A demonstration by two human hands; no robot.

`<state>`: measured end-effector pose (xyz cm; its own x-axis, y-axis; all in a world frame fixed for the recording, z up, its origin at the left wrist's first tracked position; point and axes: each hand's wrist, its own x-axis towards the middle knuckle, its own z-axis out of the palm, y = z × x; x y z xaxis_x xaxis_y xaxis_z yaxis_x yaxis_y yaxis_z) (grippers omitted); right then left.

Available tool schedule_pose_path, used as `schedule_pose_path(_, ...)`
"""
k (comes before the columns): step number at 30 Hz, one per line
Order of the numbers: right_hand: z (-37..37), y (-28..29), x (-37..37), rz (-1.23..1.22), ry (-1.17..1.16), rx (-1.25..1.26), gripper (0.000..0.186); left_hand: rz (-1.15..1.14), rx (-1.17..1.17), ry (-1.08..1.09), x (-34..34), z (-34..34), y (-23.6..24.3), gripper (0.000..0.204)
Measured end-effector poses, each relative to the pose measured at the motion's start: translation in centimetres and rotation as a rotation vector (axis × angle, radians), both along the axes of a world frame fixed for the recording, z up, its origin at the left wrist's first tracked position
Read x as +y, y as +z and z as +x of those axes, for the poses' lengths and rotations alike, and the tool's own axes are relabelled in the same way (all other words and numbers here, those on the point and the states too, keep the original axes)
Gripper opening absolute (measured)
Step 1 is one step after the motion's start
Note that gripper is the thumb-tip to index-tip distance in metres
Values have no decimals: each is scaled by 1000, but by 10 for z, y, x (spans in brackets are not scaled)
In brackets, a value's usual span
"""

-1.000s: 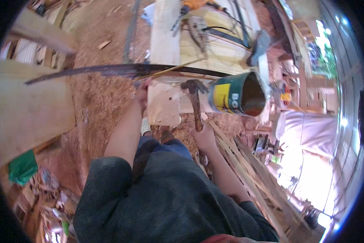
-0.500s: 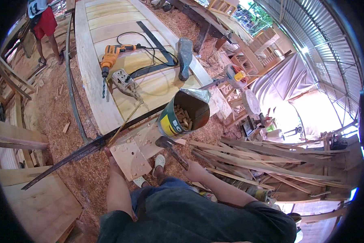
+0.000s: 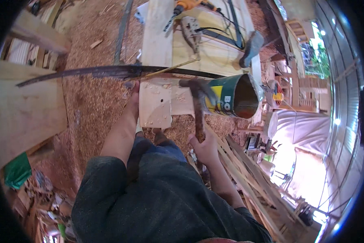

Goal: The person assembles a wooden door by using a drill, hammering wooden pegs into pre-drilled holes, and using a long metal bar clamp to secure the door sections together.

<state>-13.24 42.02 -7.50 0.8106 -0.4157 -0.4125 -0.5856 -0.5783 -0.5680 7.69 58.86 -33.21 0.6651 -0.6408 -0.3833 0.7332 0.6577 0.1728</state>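
My right hand (image 3: 206, 148) is closed round the wooden handle of a hammer (image 3: 199, 117). The hammer's dark head is blurred and overlaps the side of a green and yellow can (image 3: 218, 96) in the view. Shavings lie on a pale wooden board (image 3: 154, 111), which has a small dark hole. At that board's left edge is my left hand (image 3: 135, 92); its fingers are mostly hidden, so its grip is unclear. Behind the board a long dark bar (image 3: 78, 73) and a thin stick (image 3: 171, 68) lie crosswise.
An orange drill (image 3: 186, 5), a power outlet box (image 3: 190, 26) and a dark angled square (image 3: 235, 28) rest on the slatted wooden panel (image 3: 157, 44). Long wood strips (image 3: 246, 178) are heaped at the right. Shavings cover the floor (image 3: 95, 97). A plywood sheet (image 3: 32, 101) stands left.
The view has turned, so the panel and can now appear farther right and the drill is partly cut off. The hammer in my right hand now stands more upright. My left hand stays by the board's edge.
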Motion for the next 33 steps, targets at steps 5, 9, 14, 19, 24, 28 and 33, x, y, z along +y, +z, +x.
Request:
schedule_pose_path(5,38,-9,30,159,-137,-369,33,-30,0,30,6,-2,-4,76)
schedule_pose_path(9,29,-83,5,-194,139,25,38,-50,1,49,4,-5,-1,76)
schedule_pose_path(14,34,-74,12,-69,70,229,67,-69,-6,69,4,0,-5,77)
schedule_pose_path(19,29,-75,-1,-49,82,212,62,-75,0,51,-2,-1,-3,77)
schedule_pose_path(24,-1,-45,5,-63,-58,-22,41,-58,6,58,4,-2,-4,78)
schedule_pose_path(28,-20,-35,-2,-56,-152,23,30,-57,19,67,6,-6,-4,78)
schedule_pose_path(33,9,9,20,52,-172,-169,23,-61,19,76,8,-4,-9,79)
